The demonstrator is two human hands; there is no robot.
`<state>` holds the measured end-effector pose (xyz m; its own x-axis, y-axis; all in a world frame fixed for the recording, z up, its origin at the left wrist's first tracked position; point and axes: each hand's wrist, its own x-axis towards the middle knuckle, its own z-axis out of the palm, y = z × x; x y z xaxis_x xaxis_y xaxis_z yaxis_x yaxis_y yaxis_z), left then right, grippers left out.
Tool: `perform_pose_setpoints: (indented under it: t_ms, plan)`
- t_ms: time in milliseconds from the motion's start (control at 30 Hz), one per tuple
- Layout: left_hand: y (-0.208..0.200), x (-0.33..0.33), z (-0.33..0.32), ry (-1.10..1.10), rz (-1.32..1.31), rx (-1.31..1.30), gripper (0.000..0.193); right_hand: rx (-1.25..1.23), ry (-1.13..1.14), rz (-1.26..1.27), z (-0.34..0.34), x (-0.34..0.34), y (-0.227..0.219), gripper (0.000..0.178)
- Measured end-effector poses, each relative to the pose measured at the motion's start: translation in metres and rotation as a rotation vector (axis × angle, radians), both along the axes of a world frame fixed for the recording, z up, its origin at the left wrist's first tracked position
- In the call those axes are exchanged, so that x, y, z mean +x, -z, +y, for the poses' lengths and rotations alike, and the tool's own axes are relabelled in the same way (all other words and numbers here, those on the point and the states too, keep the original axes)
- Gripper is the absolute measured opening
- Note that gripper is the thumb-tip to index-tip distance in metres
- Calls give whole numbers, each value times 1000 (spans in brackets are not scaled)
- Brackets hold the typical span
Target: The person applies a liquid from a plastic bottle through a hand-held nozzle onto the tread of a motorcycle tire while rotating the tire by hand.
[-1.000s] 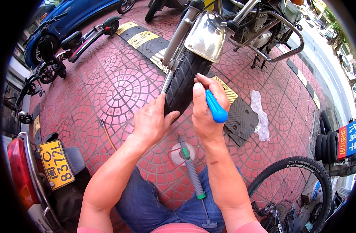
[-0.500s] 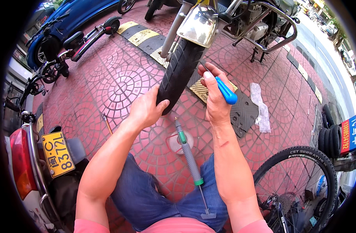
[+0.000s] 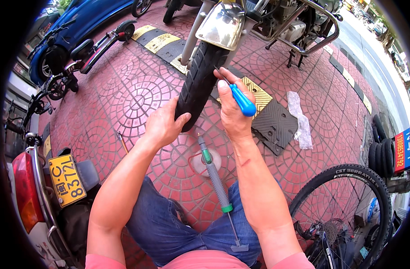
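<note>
Both hands have risen along the motorcycle tyre (image 3: 198, 78) since the earlier frame, and the wheel now sits higher in view. Cupped with fingers spread, the left hand (image 3: 162, 123) presses the tread without closing round it. Closed on a blue-handled tool (image 3: 240, 101), the right hand (image 3: 229, 107) sets its tip against the tyre's right side. Below them a pump (image 3: 216, 181) lies across the person's jeans, over red paving (image 3: 137, 89). A bicycle wheel (image 3: 348, 210) stands lower right.

A bicycle wheel (image 3: 348, 197) stands right, a yellow licence plate (image 3: 67, 179) left, a blue scooter (image 3: 75, 31) beyond
</note>
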<state>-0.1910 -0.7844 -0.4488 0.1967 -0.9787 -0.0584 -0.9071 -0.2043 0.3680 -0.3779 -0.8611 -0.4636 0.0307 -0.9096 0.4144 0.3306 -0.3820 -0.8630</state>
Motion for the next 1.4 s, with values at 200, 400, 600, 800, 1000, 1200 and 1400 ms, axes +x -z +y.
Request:
perform_pose_setpoints:
  t_ms: [200, 400, 600, 800, 1000, 1200, 1400]
  plan:
    - [-4, 0, 1, 22, 50, -23, 60, 52, -29, -20, 2, 1, 2, 38]
    - [-5, 2, 0, 31, 69, -13, 62, 238, -27, -309, 3, 11, -5, 40]
    - [1, 6, -1, 52, 62, -53, 64, 160, -78, -162, 1, 4, 1, 42]
    - [-2, 5, -1, 39, 64, -21, 65, 149, -71, -136, 0, 5, 5, 43]
    - [0, 6, -1, 42, 60, -35, 65, 130, -66, -136, -2, 5, 7, 42]
    - [5, 7, 0, 45, 21, -94, 61, 161, -54, -183, 2, 8, -2, 39]
    - [0, 5, -2, 37, 50, -16, 64, 192, -91, -259, -4, 5, -3, 40]
